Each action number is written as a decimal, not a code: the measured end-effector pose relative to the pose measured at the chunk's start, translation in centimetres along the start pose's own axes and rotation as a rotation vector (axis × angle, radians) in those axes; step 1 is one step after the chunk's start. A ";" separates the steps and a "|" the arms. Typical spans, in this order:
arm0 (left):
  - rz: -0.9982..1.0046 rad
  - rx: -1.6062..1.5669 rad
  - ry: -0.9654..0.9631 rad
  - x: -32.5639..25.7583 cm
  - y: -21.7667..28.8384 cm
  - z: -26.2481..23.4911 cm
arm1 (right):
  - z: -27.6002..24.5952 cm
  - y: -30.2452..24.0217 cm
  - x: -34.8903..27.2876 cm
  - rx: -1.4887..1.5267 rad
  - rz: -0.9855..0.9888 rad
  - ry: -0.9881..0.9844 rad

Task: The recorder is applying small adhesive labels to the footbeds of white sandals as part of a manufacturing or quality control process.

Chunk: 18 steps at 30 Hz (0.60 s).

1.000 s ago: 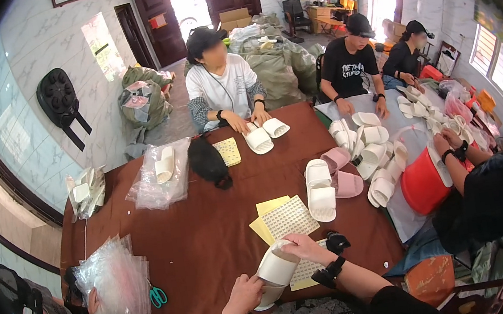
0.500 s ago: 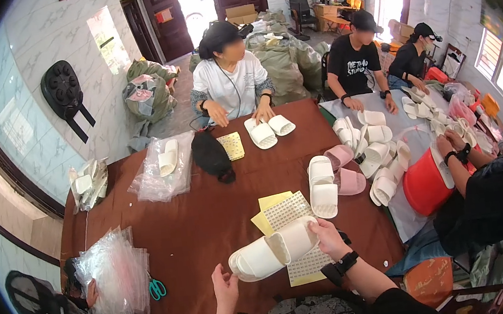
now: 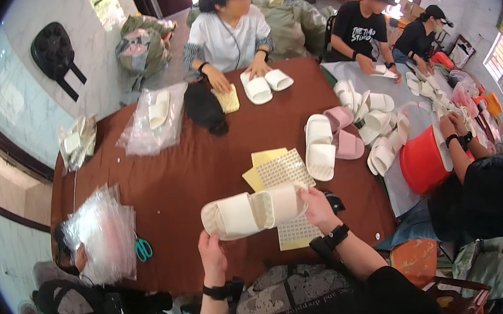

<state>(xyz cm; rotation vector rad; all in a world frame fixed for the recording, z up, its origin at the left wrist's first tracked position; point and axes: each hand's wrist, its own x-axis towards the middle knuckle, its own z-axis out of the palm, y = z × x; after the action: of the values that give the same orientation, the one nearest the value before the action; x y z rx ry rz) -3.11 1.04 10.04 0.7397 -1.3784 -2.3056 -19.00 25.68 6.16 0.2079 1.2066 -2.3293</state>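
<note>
Head view: pair of cream slide slippers (image 3: pixel 253 211) held sole to sole, lying sideways just above the near edge of the brown table (image 3: pixel 178 165). Right hand (image 3: pixel 318 206) clasped on the right end; left hand (image 3: pixel 212 255) under the left end, fingers curled, touching the pair, grasp unclear. Perforated sticker sheets (image 3: pixel 284 169) on yellow backing just behind. Heap of clear plastic bags (image 3: pixel 100 231) at left, teal scissors (image 3: pixel 143 248) beside. More slippers (image 3: pixel 320 147) and a red bucket (image 3: pixel 421 162) at right.

Both hands — left hand (image 3: pixel 213 255), right hand (image 3: pixel 317 205) — hold cream slippers (image 3: pixel 253 211) over table (image 3: pixel 167 179).
</note>
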 end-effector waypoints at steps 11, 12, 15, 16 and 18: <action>0.161 0.227 0.209 1.6 1.1 -6.6 | -3.3 -3.2 -0.1 0.032 0.004 0.166; 0.152 0.271 0.207 1.7 1.1 -7.0 | -3.4 -3.4 -0.1 -0.020 -0.024 0.158; 0.137 0.279 0.204 2.3 0.5 -8.2 | -2.6 -4.2 -0.2 -0.124 -0.073 0.126; 0.134 0.277 0.211 2.5 0.3 -8.3 | -2.3 -4.4 -0.3 -0.174 -0.102 0.110; 0.108 0.295 0.185 3.0 0.1 -8.5 | -1.7 -5.2 -0.4 -0.253 -0.112 0.085</action>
<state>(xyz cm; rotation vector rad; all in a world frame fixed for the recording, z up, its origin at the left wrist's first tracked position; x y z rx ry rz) -0.38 -6.60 6.09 0.9151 -1.6455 -1.9209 -21.39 29.65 9.09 0.1550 1.5770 -2.2524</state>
